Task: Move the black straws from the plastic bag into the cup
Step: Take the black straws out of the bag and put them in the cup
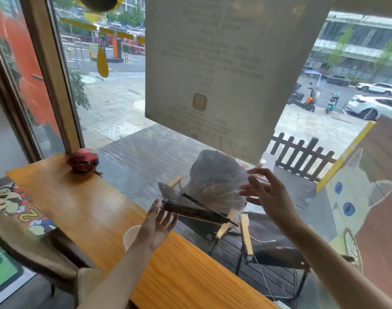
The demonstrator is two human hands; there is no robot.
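A bundle of black straws (195, 211) lies nearly level in the air above the wooden counter (79, 201), one end resting against my left hand (160, 221), whose palm faces up with the fingers spread. A crumpled clear plastic bag (215, 181) billows above the straws, and its lower part still seems to wrap them. My right hand (266, 192) is raised beside the bag's right edge, fingers apart and touching the film. A white cup (130, 237) stands on the counter just under my left wrist, partly hidden by the forearm.
A red toy helmet (84, 160) sits at the counter's far left corner by the window frame. The window glass runs right along the counter's far edge, with a large paper notice (224, 63) stuck on it. A stool (29, 253) stands at lower left.
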